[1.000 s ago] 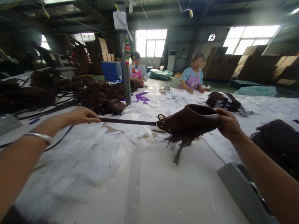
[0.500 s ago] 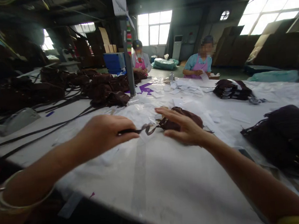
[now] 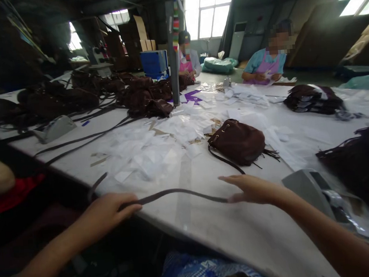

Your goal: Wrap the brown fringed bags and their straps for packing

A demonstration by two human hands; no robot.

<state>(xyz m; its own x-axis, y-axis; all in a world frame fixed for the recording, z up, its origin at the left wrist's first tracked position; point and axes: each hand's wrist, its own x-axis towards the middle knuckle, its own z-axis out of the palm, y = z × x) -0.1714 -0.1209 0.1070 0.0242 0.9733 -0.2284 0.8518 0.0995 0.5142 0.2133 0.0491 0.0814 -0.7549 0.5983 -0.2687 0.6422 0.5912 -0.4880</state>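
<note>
A thin dark brown strap (image 3: 173,194) stretches between my two hands near the front edge of the white table (image 3: 212,235). My left hand (image 3: 108,210) is closed around one end of it. My right hand (image 3: 251,188) pinches the other end, its upper fingers pointing left. Beyond my right hand, a small brown fringed bag (image 3: 238,142) lies on the table with its own thin strap curling toward me. Neither hand touches the bag.
White paper scraps (image 3: 159,145) litter the table's middle. Brown bags (image 3: 80,93) and long straps pile at the far left, more dark bags (image 3: 364,161) at right. A grey tool (image 3: 308,186) lies by my right arm. Two people work at the far side beside a pole (image 3: 172,49).
My hands let go of the bag, which now rests on the table. Both hands came back toward the table's front edge with a strap held between them. The view dropped lower.
</note>
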